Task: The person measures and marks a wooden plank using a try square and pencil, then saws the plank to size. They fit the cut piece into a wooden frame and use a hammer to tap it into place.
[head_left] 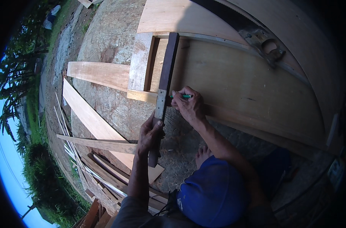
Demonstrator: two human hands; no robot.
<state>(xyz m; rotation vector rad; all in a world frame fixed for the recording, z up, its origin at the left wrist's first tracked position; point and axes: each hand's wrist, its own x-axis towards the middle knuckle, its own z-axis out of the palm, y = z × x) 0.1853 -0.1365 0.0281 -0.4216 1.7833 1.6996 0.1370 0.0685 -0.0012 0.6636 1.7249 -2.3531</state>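
Wooden straightedge and green pencil, at the panel's left end

One long wooden straightedge [169,62], dark over its far length, paler toward the grip; laid across the left end of the wooden panel [241,76] and projecting past its near edge. Your left hand [151,133] is wrapped round the grip, thumb uppermost.

One green pencil [186,96], pinched between thumb and fingers of your right hand [188,102], just beside the straightedge at the panel's near edge; whether its point touches wood, you cannot tell from here.

One pale end piece [140,62], wide, closing the panel's left end.

One handsaw [235,19], dark blade, lying over the panel's far edge, handle toward the right.

One tapered board [99,71], extending left from beside the end piece.

One light plank [93,110], aslant on the ground [108,41], a narrower board [100,143] crossing it.

Several loose strips, heaped near the plank.

One blue cap [214,190], between your forearms; one bare foot [202,155] just beyond it.
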